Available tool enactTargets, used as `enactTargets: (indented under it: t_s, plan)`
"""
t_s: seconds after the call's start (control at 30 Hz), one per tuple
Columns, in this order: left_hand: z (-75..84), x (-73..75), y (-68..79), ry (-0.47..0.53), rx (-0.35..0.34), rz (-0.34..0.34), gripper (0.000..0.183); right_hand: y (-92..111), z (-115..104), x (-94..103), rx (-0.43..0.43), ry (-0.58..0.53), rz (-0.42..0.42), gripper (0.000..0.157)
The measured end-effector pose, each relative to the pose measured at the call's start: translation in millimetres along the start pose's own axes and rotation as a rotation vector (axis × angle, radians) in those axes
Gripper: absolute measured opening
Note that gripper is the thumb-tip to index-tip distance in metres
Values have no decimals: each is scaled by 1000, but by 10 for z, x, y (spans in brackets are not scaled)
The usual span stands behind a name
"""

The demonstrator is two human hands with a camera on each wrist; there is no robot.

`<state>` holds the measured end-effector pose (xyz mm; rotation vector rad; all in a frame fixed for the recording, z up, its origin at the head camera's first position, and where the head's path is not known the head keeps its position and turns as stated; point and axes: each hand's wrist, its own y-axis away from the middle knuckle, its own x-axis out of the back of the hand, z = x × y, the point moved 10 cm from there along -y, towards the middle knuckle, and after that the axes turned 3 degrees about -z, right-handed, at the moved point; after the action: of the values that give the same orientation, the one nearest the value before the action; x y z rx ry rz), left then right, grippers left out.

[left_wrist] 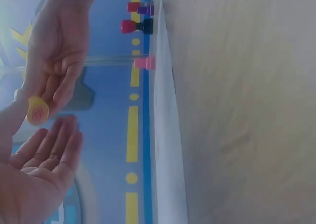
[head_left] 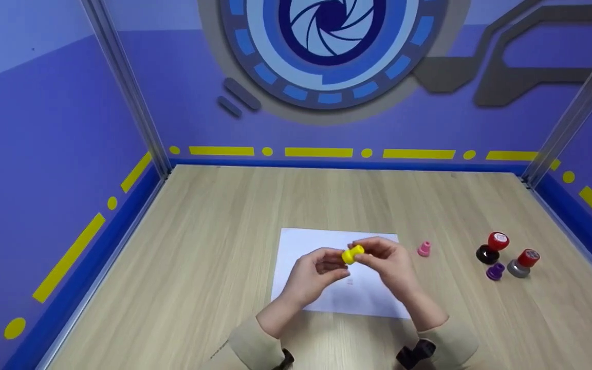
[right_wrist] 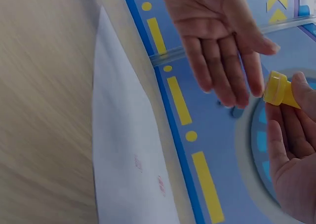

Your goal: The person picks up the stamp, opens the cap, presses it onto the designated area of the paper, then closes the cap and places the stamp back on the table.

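Note:
Above the white paper [head_left: 309, 241], my right hand [head_left: 391, 264] pinches a small yellow stamp [head_left: 352, 254] between thumb and fingers. The stamp is held on its side, its wide end toward my left hand [head_left: 309, 277]. In the left wrist view its round face shows a reddish pattern. My left hand [right_wrist: 217, 41] holds nothing; its fingers are loosely extended close beside the stamp's wide end. Two faint reddish prints show on the paper in the right wrist view, one print [right_wrist: 138, 163] left of the other print [right_wrist: 161, 185].
A pink stamp [head_left: 424, 250] stands just right of the paper. Farther right stand a purple stamp [head_left: 495, 272], a red-and-black stamp [head_left: 489, 253] and a red-and-grey stamp [head_left: 521, 265]. Blue-purple panels [head_left: 198, 97] wall the wooden table [head_left: 214, 231] at the back and sides.

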<state>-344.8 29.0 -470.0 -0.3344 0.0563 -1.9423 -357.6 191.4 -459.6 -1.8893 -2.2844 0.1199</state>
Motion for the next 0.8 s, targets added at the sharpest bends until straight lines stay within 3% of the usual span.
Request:
enactTargets:
  t_s: [0.27, 0.53, 0.63, 0.8]
  plan:
    - [-40, 47, 23, 96, -37, 96, 24, 34, 102, -162, -32, -12, -20, 33]
    - [-45, 108, 0, 85, -40, 113, 22, 1, 175, -75, -89, -77, -11, 36]
    - [-48, 190, -12, 43, -36, 156, 23, -35, 160, 34, -74, 30, -9, 33]
    - [-54, 285, -25, 19, -24, 195, 24, -93, 174, 178, -63, 333, -48, 25]
